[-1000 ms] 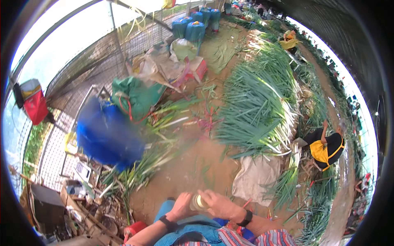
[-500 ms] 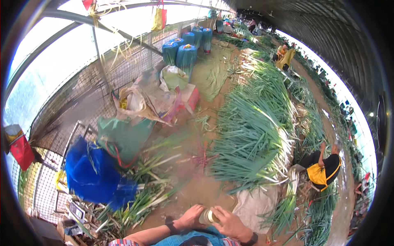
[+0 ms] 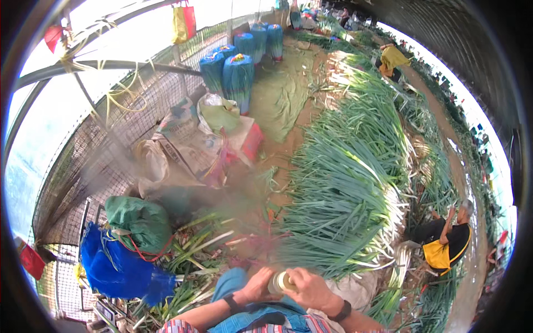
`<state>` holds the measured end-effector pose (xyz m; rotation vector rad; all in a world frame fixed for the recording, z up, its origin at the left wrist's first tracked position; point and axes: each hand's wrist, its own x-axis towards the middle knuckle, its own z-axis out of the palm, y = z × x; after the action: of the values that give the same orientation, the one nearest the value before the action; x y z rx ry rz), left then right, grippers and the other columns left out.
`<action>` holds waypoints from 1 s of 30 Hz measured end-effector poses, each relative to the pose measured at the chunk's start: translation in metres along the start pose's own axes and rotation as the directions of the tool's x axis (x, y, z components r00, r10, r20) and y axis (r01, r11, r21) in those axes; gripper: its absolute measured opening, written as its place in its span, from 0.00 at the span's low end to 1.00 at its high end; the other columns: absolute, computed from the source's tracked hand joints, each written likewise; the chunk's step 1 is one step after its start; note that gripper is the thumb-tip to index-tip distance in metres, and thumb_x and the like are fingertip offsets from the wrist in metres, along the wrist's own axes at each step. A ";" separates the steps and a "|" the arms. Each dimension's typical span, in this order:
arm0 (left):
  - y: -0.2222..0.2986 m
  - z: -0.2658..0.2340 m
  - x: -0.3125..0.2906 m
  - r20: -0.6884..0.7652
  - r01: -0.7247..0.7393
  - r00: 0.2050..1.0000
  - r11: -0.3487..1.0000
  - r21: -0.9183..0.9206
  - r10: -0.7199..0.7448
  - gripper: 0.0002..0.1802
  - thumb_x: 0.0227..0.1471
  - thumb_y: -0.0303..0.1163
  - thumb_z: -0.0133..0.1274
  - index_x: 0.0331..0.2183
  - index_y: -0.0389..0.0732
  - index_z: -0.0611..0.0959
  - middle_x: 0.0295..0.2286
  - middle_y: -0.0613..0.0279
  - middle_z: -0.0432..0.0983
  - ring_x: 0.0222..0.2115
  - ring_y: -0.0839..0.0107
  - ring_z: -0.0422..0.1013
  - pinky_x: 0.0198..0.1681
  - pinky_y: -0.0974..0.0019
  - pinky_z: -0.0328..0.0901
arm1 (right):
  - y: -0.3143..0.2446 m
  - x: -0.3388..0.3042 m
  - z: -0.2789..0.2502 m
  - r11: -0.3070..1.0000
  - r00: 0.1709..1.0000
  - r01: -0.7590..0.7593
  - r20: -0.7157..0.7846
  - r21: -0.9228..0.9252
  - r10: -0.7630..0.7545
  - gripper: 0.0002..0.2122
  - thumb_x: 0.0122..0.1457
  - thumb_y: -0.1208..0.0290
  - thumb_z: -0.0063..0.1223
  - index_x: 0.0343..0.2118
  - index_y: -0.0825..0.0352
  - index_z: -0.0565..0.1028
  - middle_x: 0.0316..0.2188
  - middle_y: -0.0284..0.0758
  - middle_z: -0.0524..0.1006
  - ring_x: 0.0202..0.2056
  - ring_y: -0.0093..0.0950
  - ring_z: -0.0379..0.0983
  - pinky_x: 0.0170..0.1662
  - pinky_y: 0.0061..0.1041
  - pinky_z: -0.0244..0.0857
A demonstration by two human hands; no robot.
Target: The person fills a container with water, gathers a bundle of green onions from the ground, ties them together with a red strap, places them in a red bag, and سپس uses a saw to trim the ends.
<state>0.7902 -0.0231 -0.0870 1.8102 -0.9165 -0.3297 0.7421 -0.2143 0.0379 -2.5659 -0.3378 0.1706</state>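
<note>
Between my two hands is a small round cylinder (image 3: 284,281), see-through grey on its left side with a pale cream end on its right. Its exact kind is too small to make out. My left hand (image 3: 261,286) is closed against the grey side. My right hand (image 3: 306,287) curls its fingers round the cream end. Dark bands circle both wrists. A large pile of green onions (image 3: 338,205) lies just beyond my right hand, with white stalks toward the right. A pale sack (image 3: 355,291) lies beside that hand.
At left are a blue plastic bag (image 3: 119,266), a green sack (image 3: 139,222) and loose onion leaves (image 3: 194,272). Flattened sacks (image 3: 189,144) and blue-wrapped onion bundles (image 3: 239,77) stand along the mesh fence. A person in black and yellow (image 3: 447,244) sits at right.
My view has shifted, and my knee now shows below the left hand. Both hands stay on the small cylinder, slightly higher in the picture. The seated person at right has lifted their head.
</note>
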 end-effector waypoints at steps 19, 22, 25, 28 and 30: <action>-0.139 -0.145 0.375 0.229 -0.160 0.939 0.916 -0.369 0.257 0.34 0.31 0.45 0.65 0.40 0.38 0.73 0.34 0.48 0.71 0.36 0.48 0.67 0.42 0.52 0.62 | 0.142 0.304 -0.142 0.959 0.991 -0.130 -0.018 -0.252 0.130 0.29 0.44 0.44 0.61 0.40 0.66 0.73 0.25 0.41 0.75 0.24 0.39 0.74 0.26 0.35 0.69; -0.147 -0.160 0.423 0.254 -0.263 0.899 0.903 -0.339 0.357 0.32 0.26 0.44 0.66 0.35 0.40 0.74 0.31 0.50 0.72 0.34 0.50 0.68 0.39 0.55 0.63 | 0.171 0.334 -0.154 0.953 0.991 -0.132 -0.034 -0.273 0.127 0.29 0.45 0.43 0.59 0.36 0.69 0.72 0.24 0.42 0.75 0.24 0.40 0.74 0.26 0.36 0.69; -0.164 -0.169 0.465 0.175 -0.323 0.903 0.889 -0.326 0.392 0.30 0.27 0.43 0.65 0.34 0.40 0.74 0.27 0.52 0.73 0.31 0.49 0.69 0.37 0.54 0.63 | 0.190 0.370 -0.168 0.949 0.985 -0.168 -0.088 -0.268 0.150 0.28 0.47 0.45 0.59 0.36 0.70 0.71 0.24 0.42 0.74 0.24 0.40 0.73 0.27 0.35 0.68; -0.181 -0.182 0.500 0.156 -0.312 0.918 0.907 -0.281 0.364 0.35 0.25 0.43 0.66 0.39 0.40 0.73 0.31 0.52 0.73 0.34 0.50 0.70 0.43 0.53 0.61 | 0.210 0.410 -0.181 0.940 0.983 -0.184 -0.070 -0.288 0.171 0.27 0.46 0.48 0.60 0.37 0.70 0.70 0.23 0.41 0.73 0.24 0.40 0.73 0.26 0.35 0.67; -0.194 -0.188 0.523 0.144 -0.288 0.931 0.916 -0.280 0.336 0.37 0.25 0.43 0.66 0.40 0.39 0.72 0.32 0.52 0.73 0.35 0.50 0.70 0.45 0.52 0.61 | 0.233 0.440 -0.187 0.952 0.982 -0.143 -0.160 -0.272 0.101 0.24 0.45 0.49 0.60 0.35 0.66 0.70 0.21 0.37 0.72 0.22 0.37 0.72 0.22 0.32 0.66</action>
<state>1.3381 -0.2372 -0.0798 1.3851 -1.2223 -0.4006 1.2480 -0.3790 0.0493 -2.8646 -0.1568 -0.0212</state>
